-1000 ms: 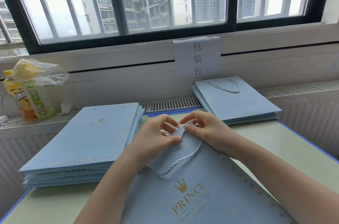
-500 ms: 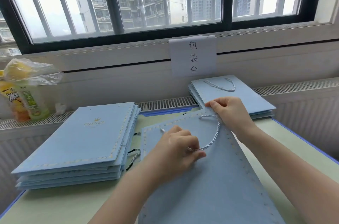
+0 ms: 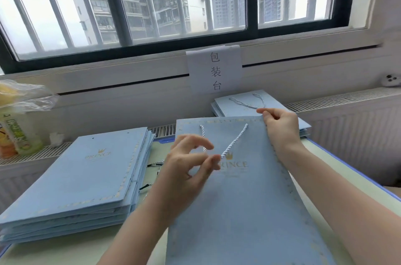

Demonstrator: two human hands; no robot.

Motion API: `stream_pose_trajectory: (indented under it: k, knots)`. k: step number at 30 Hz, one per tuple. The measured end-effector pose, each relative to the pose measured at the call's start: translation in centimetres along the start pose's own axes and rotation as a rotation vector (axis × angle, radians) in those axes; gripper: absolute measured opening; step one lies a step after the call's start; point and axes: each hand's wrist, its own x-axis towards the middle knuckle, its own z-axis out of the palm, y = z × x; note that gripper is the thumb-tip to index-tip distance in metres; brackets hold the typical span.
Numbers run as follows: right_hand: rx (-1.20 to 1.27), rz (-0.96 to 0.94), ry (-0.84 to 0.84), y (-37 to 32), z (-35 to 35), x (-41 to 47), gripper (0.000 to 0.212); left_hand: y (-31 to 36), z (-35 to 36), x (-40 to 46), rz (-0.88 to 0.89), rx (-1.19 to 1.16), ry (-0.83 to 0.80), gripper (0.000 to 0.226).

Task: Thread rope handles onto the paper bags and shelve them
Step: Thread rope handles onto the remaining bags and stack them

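- The window (image 3: 173,4) fills the top of your view, with apartment blocks behind its bars.
- The table (image 3: 314,180) runs under your arms, pale green with a blue edge.
- The paper bag (image 3: 249,210) you are working on lies flat on the table in front of you, light blue with a gold PRINCE crown print, its top edge pointing toward the window.
- A stack of bags (image 3: 86,178) without handles sits on the table just to the left of it.
- A smaller stack of finished bags (image 3: 243,105), a rope handle showing on the top one, lies by the wall behind your right hand.
- A white paper sign (image 3: 214,71) with three characters hangs from the sill above that stack.
- Drink bottles (image 3: 15,132) under a plastic wrap stand on the ledge at the far left.
- Your right hand (image 3: 282,130) pinches the top right corner of the paper bag.
- Your left hand (image 3: 188,167) hovers over the bag's middle, fingers (image 3: 208,165) curled, thumb and forefinger holding the loop of the rope.
- The rope handle (image 3: 234,141) runs from two holes near the bag's top edge down to your left fingertips.
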Motion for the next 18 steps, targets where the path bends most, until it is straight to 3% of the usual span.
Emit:
stream_pose_trajectory:
  k: [3, 7, 9, 12, 15, 17, 18]
  knots:
    - [0.112, 0.088, 0.07, 0.1, -0.5, 0.4, 0.024, -0.3, -0.6, 0.6, -0.235, 0.078, 0.174, 0.021]
    - [0.232, 0.179, 0.127, 0.1, -1.1, 0.5, 0.026, -1.0, -1.6, 0.7, -0.814, -0.153, -0.011, 0.031]
    - [0.303, 0.216, 0.102, -0.2, -0.9, 0.3, 0.025, -1.4, -1.8, 0.6, -0.974, -0.296, -0.052, 0.031]
    - [0.554, 0.365, 0.053, -1.2, -0.6, 0.1, 0.024, -1.5, -2.3, 0.6, -1.035, -0.446, -0.021, 0.016]
    - [1.038, 0.683, 0.01, -1.6, -1.0, 0.4, 0.022, -1.2, -2.8, 0.9, -1.035, -0.563, 0.136, 0.01]
    - [1.15, 0.811, -0.169, -1.9, -1.1, 0.2, 0.026, -1.0, -2.8, 0.9, -1.064, -0.673, 0.207, 0.012]
    - [1.072, 0.82, -0.324, -2.2, -0.7, -0.5, 0.033, -1.2, -2.7, 0.9, -1.078, -0.747, 0.229, 0.015]
